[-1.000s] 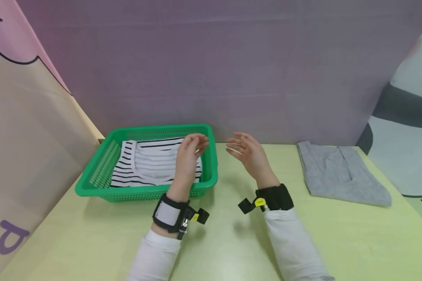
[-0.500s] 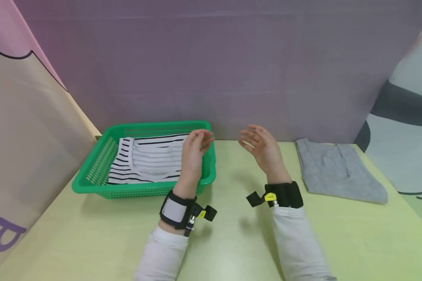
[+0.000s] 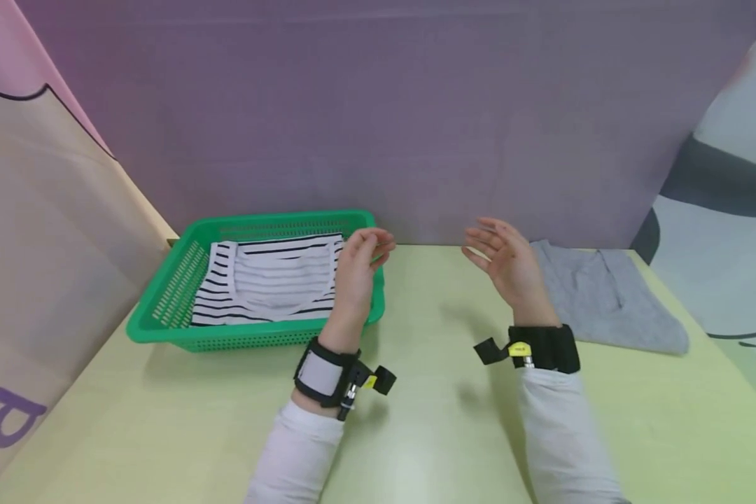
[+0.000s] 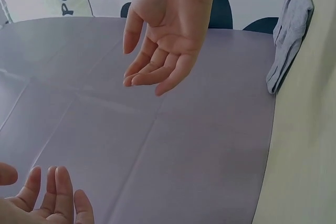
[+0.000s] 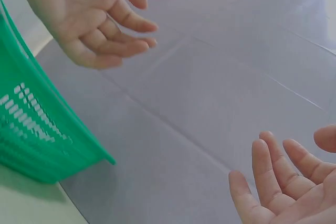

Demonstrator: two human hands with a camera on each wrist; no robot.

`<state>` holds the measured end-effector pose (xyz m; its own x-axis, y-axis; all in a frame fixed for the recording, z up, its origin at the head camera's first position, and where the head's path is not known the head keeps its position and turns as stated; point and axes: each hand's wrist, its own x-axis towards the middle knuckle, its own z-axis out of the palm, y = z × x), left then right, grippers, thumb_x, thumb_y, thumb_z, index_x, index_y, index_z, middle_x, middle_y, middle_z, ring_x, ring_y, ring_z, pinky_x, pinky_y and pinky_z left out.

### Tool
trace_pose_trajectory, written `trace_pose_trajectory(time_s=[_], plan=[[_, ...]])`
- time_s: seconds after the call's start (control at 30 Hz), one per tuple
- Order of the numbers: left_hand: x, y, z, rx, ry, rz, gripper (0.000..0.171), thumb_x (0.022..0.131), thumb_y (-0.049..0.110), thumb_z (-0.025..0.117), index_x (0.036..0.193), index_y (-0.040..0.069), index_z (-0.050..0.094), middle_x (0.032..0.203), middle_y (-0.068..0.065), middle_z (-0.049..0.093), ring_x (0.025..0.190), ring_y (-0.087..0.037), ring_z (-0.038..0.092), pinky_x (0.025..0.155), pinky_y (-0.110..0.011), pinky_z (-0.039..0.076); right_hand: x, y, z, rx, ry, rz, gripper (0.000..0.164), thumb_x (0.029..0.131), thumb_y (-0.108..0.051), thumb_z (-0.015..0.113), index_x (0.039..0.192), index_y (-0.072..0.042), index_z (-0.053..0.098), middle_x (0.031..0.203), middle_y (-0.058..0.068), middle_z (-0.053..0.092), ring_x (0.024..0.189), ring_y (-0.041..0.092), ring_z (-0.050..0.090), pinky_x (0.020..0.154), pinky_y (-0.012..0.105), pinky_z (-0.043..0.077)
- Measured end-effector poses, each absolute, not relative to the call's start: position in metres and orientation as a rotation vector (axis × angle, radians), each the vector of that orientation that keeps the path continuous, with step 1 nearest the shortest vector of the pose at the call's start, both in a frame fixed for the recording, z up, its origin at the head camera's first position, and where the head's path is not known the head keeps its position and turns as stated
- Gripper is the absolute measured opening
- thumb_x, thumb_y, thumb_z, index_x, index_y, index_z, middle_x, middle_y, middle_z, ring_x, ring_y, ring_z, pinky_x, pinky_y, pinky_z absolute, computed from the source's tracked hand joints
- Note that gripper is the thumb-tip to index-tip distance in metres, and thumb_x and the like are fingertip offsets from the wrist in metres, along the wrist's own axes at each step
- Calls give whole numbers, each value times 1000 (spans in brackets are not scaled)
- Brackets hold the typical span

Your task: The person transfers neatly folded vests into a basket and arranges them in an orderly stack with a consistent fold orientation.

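My left hand point(image 3: 358, 269) hovers over the right side of a green plastic basket point(image 3: 164, 334), its fingers loosely bent and holding nothing. Inside the basket lies a folded white garment with black stripes point(image 3: 280, 276), partly covered by that hand. My right hand point(image 3: 509, 266) is raised above the table, relaxed, with nothing in it. Just beyond it on the right, a folded grey garment point(image 3: 617, 297) lies on the table, its left part hidden by the right hand and wrist. In the right wrist view both hands, left point(image 5: 89, 24) and right point(image 5: 294, 187), face each other apart.
The pale yellow-green table point(image 3: 416, 434) carries the basket at back left. A purple-grey cloth backdrop point(image 3: 378, 119) rises behind it. Printed cloths stand at the left point(image 3: 57, 231) and right point(image 3: 724, 231) sides.
Both hands have moved to the right, the right hand farther, so the gap between them has widened. The right hand now overlaps the grey garment in view. The garments stay put.
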<state>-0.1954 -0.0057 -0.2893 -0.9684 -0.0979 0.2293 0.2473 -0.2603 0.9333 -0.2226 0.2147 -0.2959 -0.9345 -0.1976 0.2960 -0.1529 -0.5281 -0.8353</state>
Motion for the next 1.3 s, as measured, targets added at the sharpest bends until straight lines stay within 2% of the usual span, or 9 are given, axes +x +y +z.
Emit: trace_pose_trajectory(time_s=[0.3, 0.53, 0.77, 0.9, 1.3], plan=[[-194, 4, -292, -219, -1787, -2345, 22, 98, 10, 38, 105, -2, 55, 107, -17, 59, 106, -33, 57, 97, -39, 46, -216, 252, -302, -557, 1517, -2614, 34, 102, -12, 28, 103, -11, 62, 96, 1, 71, 92, 13, 65, 88, 28, 52], [-191, 11, -296, -252, -1860, -2357, 23, 98, 11, 38, 106, -3, 54, 108, -17, 59, 101, -25, 60, 95, -37, 49, -209, 278, -304, -487, 1440, -2608, 32, 102, -12, 30, 103, -7, 61, 97, 5, 71, 92, 16, 66, 87, 29, 53], [-188, 20, -300, -357, -1925, -2387, 24, 99, 10, 38, 111, -6, 50, 114, -21, 55, 109, -36, 55, 96, -40, 48, -206, 290, -308, -434, 1457, -2550, 31, 102, -12, 30, 103, -7, 60, 97, 5, 70, 95, 16, 65, 87, 29, 52], [-189, 24, -303, -359, -2002, -2387, 26, 99, 11, 37, 115, -7, 49, 118, -23, 54, 110, -35, 55, 95, -39, 49, -207, 294, -312, -447, 1427, -2541, 34, 102, -12, 28, 103, -6, 61, 97, 6, 70, 94, 17, 66, 87, 30, 53], [-195, 39, -318, -375, -2271, -2300, 31, 99, 20, 40, 120, -1, 49, 121, -19, 55, 111, -30, 57, 98, -39, 47, -205, 312, -324, -366, 1474, -2445, 32, 102, -15, 29, 108, -10, 60, 101, 3, 69, 99, 14, 64, 88, 27, 52]])
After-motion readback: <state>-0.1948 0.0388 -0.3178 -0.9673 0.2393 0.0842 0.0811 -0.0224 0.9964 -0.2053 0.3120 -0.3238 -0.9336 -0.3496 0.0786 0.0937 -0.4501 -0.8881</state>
